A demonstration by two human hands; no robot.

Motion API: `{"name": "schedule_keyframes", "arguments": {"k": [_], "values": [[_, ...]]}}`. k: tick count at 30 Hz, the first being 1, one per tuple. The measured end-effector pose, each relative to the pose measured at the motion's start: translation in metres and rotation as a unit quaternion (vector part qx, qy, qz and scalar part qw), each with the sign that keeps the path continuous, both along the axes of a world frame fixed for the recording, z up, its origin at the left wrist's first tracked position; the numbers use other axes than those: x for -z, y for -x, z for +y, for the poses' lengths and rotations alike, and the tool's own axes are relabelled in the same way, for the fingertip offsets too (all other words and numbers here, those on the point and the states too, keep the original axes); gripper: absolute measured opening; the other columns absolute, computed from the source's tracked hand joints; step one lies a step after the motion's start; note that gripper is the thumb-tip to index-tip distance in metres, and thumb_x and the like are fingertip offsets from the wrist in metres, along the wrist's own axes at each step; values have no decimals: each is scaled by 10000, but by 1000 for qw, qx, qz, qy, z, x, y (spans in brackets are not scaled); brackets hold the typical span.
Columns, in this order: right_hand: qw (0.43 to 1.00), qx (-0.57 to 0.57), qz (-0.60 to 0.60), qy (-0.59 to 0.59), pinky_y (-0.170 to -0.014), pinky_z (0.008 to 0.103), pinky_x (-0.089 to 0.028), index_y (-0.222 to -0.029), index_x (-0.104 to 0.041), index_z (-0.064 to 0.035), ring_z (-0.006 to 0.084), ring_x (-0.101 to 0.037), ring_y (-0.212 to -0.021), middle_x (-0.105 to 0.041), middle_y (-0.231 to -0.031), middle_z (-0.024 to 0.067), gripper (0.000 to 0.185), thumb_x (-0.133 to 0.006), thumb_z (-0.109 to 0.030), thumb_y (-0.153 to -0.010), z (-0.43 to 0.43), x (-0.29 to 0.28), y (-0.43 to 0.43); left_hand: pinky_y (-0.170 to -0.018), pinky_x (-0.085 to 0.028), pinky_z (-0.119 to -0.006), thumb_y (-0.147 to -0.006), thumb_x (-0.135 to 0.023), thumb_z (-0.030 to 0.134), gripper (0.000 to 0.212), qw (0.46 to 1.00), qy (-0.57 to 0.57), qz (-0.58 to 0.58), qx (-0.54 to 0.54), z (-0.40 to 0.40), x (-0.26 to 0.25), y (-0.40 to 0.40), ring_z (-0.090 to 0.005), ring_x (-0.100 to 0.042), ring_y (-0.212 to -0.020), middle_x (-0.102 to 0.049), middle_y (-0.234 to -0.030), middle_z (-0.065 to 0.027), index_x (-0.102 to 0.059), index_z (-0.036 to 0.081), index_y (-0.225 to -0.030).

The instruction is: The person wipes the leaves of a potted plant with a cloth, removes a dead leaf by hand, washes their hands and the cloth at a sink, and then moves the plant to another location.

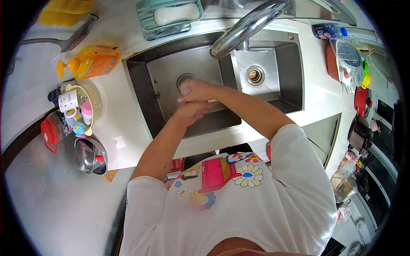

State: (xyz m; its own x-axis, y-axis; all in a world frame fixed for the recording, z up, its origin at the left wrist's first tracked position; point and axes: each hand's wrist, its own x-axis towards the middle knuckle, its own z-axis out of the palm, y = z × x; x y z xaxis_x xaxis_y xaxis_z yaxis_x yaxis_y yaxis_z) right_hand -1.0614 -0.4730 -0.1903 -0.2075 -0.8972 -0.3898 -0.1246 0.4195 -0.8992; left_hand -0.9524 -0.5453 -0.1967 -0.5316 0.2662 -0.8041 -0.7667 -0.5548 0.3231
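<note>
Over the large left basin of a stainless-steel double sink, my two hands meet and touch. My right hand lies farther from me, its fingers curled near the drain. Just below it, my left hand presses against it from the near side. No object shows between them, and the fingers partly hide one another. A chrome faucet arches in from above, its spout end up and to the right of my hands. A white bar of soap lies in a green soap dish behind the sink.
An orange pump bottle lies left of the sink, near a metal ladle. A cream basket with mugs and steel bowls are at the counter's left edge. Plastic containers and a capped bottle sit to the right.
</note>
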Motion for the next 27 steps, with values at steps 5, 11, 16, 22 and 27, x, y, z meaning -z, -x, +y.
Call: {"name": "schedule_keyframes", "arguments": {"k": [5,11,16,22,27], "values": [[995,20,91,-24,-591,385,-400,-683,-509,-24,301,-505,-640,-521,-676,153,395,-586,-410,-720,2,68,-11,-396,-291,-242,-706,-625,120,107,972,196,96,88,24,73,-3,-96,-405,-454,-468,-578,0,-528,95,-742],[982,52,127,-133,-656,407,-407,-788,-582,-49,298,-536,-725,-570,-788,147,358,-548,-404,-754,0,68,-9,-546,-434,-331,-758,-533,152,208,885,384,116,235,13,56,5,-233,-535,-597,-565,-666,-105,-582,3,-895],[851,154,-501,0,-794,379,-408,-1222,-408,-82,241,-500,-1000,-515,-1110,134,626,-462,-541,-801,33,52,2,-354,-274,-171,-810,-505,120,303,898,-417,-112,-86,-19,1,2,-35,-326,-399,-365,-512,43,-456,-39,-1063],[611,236,-689,311,-848,369,-432,-1235,-414,-73,253,-511,-969,-521,-1072,119,617,-456,-523,-816,9,-2,-23,-355,-296,-166,-817,-497,130,267,712,-635,-9,-299,12,-14,3,-39,-336,-394,-389,-518,38,-444,-27,-1026],[721,159,-637,222,-694,293,-466,-1065,-523,-99,139,-534,-753,-547,-791,26,382,-516,-403,-833,14,4,2,-359,-280,-174,-801,-518,125,197,784,-576,8,-231,13,-35,1,-42,-331,-402,-368,-515,41,-468,4,-948]]}}
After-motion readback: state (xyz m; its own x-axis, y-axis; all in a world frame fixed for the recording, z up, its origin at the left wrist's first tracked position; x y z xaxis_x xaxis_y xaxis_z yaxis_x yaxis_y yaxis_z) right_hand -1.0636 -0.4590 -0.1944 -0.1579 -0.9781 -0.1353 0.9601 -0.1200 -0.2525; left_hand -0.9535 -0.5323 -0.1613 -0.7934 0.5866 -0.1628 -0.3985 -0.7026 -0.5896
